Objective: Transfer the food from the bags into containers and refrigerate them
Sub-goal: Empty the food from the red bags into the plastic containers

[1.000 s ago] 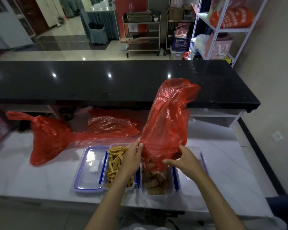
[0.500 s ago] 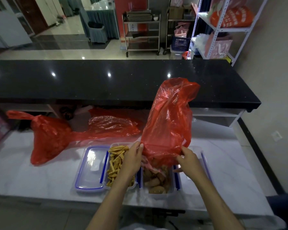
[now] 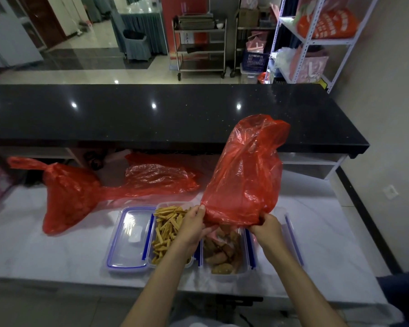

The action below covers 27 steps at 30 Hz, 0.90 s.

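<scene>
- The left hand (image 3: 194, 226) grasps the lower left edge of a red plastic bag (image 3: 246, 175), with the fingers curled round the plastic.
- The right hand (image 3: 266, 228) grasps the lower right edge of the same bag, the thumb and fingers pinching the film.
- The bag is held upside down, its closed end pointing up and its mouth down, just above a clear container (image 3: 224, 252) with blue clips.
- In this container lie brown fried pieces (image 3: 219, 258), under the mouth of the bag.
- Just beside it on the left stands a second container with yellow sticks (image 3: 165, 232); the left wrist covers a part of it.
- Left of that lies a clear lid (image 3: 128, 239) with a blue rim, flat on the white surface (image 3: 57, 253).
- Another lid (image 3: 292, 237) is at the right, partly hidden by the right arm.
- Farther back on the surface lie a full, knotted red bag (image 3: 69, 197) and a flat, crumpled red bag (image 3: 158, 178).
- Behind them runs a black counter (image 3: 151, 109).
</scene>
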Available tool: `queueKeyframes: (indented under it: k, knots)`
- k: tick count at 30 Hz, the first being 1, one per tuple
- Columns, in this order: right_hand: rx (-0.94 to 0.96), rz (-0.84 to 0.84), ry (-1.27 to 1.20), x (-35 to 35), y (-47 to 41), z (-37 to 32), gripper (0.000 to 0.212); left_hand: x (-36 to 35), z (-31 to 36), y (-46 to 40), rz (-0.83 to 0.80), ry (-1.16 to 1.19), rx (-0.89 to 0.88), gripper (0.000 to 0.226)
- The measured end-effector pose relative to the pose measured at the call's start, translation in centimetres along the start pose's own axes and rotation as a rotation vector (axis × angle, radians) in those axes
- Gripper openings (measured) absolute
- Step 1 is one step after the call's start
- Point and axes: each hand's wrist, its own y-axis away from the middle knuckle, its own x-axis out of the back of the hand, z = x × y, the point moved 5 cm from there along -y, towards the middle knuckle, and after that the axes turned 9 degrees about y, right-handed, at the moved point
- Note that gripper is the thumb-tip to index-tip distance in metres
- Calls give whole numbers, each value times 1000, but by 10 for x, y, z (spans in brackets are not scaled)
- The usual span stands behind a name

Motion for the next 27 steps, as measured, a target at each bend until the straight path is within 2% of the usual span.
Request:
queueKeyframes:
  k: [3,7,10,14,16,19,27]
  knots:
    - [14,3,-15,1,1,-3,20,-2,1,-1,7,-29,-26,34]
    - [47,-63,-81,-3,2,-5,40,-4,6,0,16,-105,-84,35]
    - [75,-92,5,-9,-2,2,39,-6,7,1,17,-136,-102,35]
    - [103,-95,82,-14,-6,7,49,-8,8,2,21,-149,-119,36]
    - [97,-84,139,-13,-8,9,39,-8,10,3,28,-138,-127,35]
    - [115,-45,183,-11,-10,10,13,-5,12,2,43,-138,-142,36]
    - [152,43,168,-1,-7,-5,13,2,16,3,78,-288,-215,49]
